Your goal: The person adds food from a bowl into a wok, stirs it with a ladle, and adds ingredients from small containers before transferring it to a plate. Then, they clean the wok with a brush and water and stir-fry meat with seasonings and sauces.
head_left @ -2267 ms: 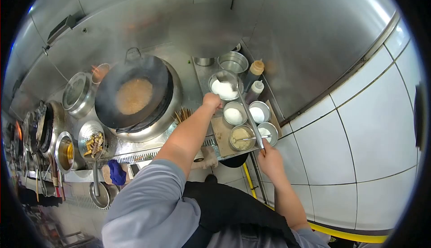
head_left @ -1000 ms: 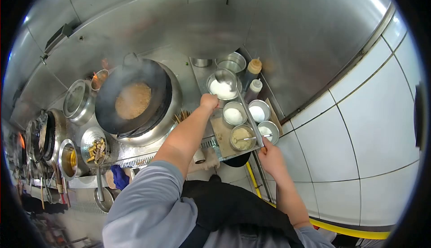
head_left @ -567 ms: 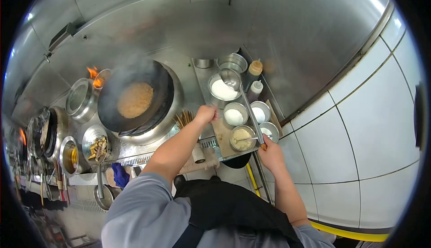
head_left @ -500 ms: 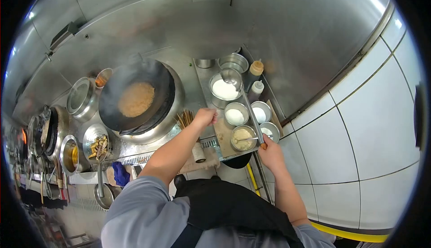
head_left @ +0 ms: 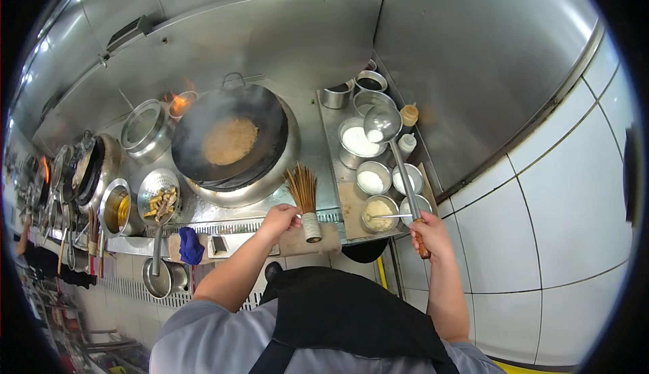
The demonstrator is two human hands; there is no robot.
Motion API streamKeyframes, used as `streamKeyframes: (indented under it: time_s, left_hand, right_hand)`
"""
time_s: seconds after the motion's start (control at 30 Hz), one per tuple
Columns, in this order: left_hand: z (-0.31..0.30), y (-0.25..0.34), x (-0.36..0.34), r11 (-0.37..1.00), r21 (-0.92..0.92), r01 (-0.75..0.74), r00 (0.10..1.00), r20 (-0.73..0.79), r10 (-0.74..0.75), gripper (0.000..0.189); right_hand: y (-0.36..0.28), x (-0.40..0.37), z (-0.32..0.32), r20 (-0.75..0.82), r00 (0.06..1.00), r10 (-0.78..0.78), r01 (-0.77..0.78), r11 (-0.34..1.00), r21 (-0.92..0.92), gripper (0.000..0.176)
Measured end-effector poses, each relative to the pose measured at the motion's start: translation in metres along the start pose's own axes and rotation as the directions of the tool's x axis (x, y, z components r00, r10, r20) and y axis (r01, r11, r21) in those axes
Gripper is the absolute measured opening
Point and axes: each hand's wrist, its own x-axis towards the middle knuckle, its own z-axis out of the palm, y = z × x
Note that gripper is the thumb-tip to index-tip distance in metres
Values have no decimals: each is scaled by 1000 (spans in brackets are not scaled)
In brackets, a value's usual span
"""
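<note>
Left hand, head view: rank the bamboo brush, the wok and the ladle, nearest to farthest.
1. Bamboo brush, just right of the left hand.
2. Wok, ahead and slightly left.
3. Ladle, far right, in the right hand.

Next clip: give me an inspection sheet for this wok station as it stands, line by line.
Surface: steel counter around the burner, crowded.
Job's things: ladle with a little white stuff in its bowl, over the big white-filled container; bamboo brush, bristles toward the wok, which steams with brownish contents.
Clutter: small seasoning tins, two squeeze bottles, strainer of food pieces, blue cloth.
Hands: right hand closed on the ladle handle; left hand beside the brush's bound end, contact unclear.
Cables: nothing seen.
Surroundings: steel backsplash, white tiled wall, open flame behind the wok.
</note>
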Motion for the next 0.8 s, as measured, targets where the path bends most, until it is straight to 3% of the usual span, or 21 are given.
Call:
streamKeyframes:
  time_s: [0.17, 0.53, 0.7, 0.8]
  left_hand:
    - [-19, -17, -33, 997, -41, 70, 991, -113, -75, 16]
    - [-73, -40, -67, 984, -173, 47, 981, -178, -78, 16]
    - [-114, -34, -84, 996, -83, 15, 966, -256, -36, 15]
    - [-153, -28, -111, 995, -34, -94, 929, -363, 75, 14]
  right_hand:
    - [-1, -1, -2, -22, 1000, -20, 19, 999, -42, 12]
    - [-2, -1, 9, -52, 998, -19, 13, 994, -108, 19]
    - [-17, -14, 35, -40, 999, 10, -11, 1000, -22, 11]
    - [-38, -24, 64, 40, 999, 6, -5, 1000, -11, 8]
